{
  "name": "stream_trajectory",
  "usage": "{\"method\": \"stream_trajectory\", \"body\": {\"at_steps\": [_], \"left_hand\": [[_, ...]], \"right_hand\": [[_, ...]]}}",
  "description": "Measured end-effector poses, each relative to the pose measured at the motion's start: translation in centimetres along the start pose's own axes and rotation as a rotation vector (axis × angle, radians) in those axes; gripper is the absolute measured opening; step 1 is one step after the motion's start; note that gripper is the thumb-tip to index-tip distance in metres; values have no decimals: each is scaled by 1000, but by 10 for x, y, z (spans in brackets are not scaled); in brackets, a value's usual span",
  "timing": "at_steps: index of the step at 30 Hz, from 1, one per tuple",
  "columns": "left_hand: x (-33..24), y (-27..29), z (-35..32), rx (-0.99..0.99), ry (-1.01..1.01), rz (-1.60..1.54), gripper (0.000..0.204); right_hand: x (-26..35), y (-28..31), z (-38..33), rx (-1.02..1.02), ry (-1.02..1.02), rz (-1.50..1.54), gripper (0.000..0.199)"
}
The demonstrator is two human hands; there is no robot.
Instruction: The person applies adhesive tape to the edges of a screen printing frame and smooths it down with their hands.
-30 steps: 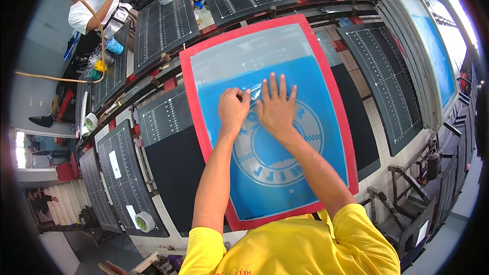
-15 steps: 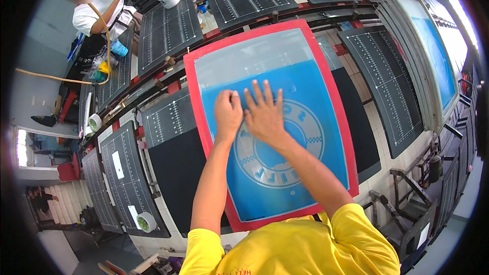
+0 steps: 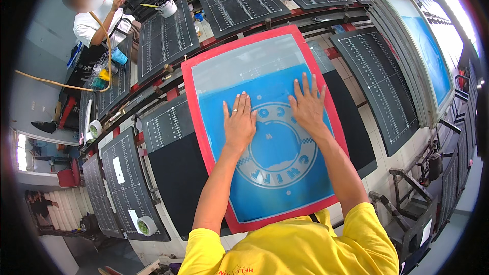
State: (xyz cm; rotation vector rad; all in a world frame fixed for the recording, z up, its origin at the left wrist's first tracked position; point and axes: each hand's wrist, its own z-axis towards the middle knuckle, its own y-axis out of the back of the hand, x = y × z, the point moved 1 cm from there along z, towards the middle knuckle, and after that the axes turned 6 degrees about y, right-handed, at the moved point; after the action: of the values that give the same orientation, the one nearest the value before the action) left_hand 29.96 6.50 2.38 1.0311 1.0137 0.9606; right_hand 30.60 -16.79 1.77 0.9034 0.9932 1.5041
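Note:
A red-framed printing screen point(image 3: 331, 117) lies in front of me, its mesh coated blue with a round lettered stencil and a pale strip at the far end. My left hand point(image 3: 240, 122) rests flat on the blue mesh at the ring's upper left, fingers stretched out, a ring on one finger. On the other side of the stencil, my right hand point(image 3: 308, 104) lies with fingers spread near the right side of the frame. Neither hand holds anything. Beneath the screen, black cloth point(image 3: 175, 175) on a board sticks out at both sides.
Dark boards with white ruled marks point(image 3: 377, 86) stand in rows around the screen. Another blue screen point(image 3: 423, 40) leans at the right. A roll of tape point(image 3: 146, 225) sits on a left board. A white bucket point(image 3: 166, 6) is at the back, near a person in white point(image 3: 94, 25).
My hands have moved apart: the right one slid rightward, the left shifted slightly right and down. My left hand's fingers, curled before, are now stretched out flat.

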Motion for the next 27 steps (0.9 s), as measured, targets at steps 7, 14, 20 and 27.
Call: {"method": "stream_trajectory", "body": {"at_steps": [7, 14, 20, 27], "left_hand": [[-5, 4, 2, 5, 52, 31, 50], [9, 10, 1, 4, 91, 140, 50], [25, 11, -9, -47, 130, 29, 48], [128, 62, -127, -252, 339, -266, 40]], "right_hand": [[28, -3, 13, 31, 149, 157, 52], [15, 1, -2, 25, 124, 110, 55], [1, 7, -19, -10, -9, 42, 58], [33, 23, -32, -11, 68, 217, 60]]}}
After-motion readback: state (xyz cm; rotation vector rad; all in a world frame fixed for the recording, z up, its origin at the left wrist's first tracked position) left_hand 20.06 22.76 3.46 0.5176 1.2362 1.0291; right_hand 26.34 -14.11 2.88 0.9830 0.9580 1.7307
